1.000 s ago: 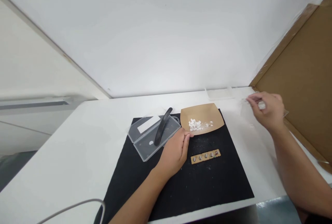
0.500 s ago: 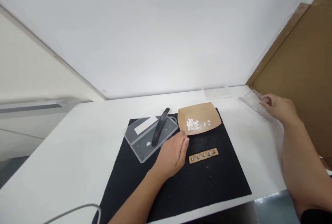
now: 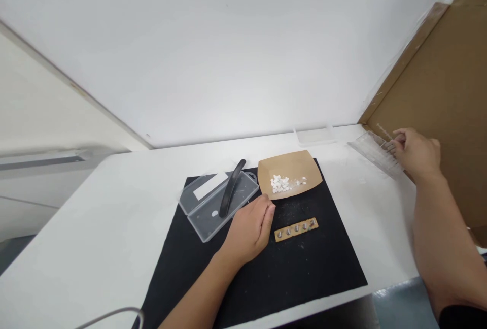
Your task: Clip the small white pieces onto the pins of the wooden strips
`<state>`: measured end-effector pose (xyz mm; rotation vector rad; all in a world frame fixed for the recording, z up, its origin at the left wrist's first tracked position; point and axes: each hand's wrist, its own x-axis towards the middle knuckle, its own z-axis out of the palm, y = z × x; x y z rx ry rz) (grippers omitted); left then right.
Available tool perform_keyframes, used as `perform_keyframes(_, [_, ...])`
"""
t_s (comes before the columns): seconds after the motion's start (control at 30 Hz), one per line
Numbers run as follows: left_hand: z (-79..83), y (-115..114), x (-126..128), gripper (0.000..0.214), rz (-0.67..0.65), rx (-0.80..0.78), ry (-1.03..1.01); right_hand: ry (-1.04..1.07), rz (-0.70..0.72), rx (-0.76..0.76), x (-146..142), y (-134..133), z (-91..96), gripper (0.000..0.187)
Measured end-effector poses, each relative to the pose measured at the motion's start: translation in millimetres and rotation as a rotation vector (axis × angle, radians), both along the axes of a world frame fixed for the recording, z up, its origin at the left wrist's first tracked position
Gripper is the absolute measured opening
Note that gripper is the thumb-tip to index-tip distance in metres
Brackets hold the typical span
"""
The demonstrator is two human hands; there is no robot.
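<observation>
My left hand point(image 3: 249, 228) is closed above the black mat point(image 3: 323, 263), just in front of the brown paper tray point(image 3: 291, 166). Whatever its fingers may hold is hidden. To its right lies a small tan strip point(image 3: 296, 230) with several metal studs in a row. My right hand point(image 3: 418, 154) pinches a thin clear plastic piece point(image 3: 383, 130) over a clear plastic box point(image 3: 375, 152) at the right. The exact kind of that piece is too faint to make out. White bits point(image 3: 279, 183) are heaped in the paper tray.
An open clear plastic case point(image 3: 205, 225) lies on the mat's left side, with a black curved handle point(image 3: 231, 187) across it. A shallow clear tray point(image 3: 315, 136) stands by the back wall. Cardboard point(image 3: 449, 95) bounds the right side; a cable point(image 3: 114, 313) crosses the front left.
My right hand has lifted slightly from the clear box, and a thin clear piece now sticks up from its fingers. My left hand stays closed in place. The view has shifted slightly.
</observation>
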<state>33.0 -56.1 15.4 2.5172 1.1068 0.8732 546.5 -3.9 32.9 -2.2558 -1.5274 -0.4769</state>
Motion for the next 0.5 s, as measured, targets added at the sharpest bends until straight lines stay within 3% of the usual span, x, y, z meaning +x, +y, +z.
perform_keyframes(0.2, [-1.8, 0.4, 0.6, 0.029, -0.015, 0.026, -0.010, 0.020, 0.068, -0.155, -2.1, 3.1, -5.0, 0.020])
perform_keyframes(0.4, [-2.7, 0.6, 1.0, 0.030, -0.021, 0.050, -0.003, 0.085, -0.002, -0.129, -4.5, 1.2, -5.3, 0.047])
perform_keyframes(0.5, [-3.7, 0.5, 1.2, 0.031, -0.017, 0.043, 0.007, 0.094, -0.022, -0.113, -6.0, 1.2, -4.9, 0.050])
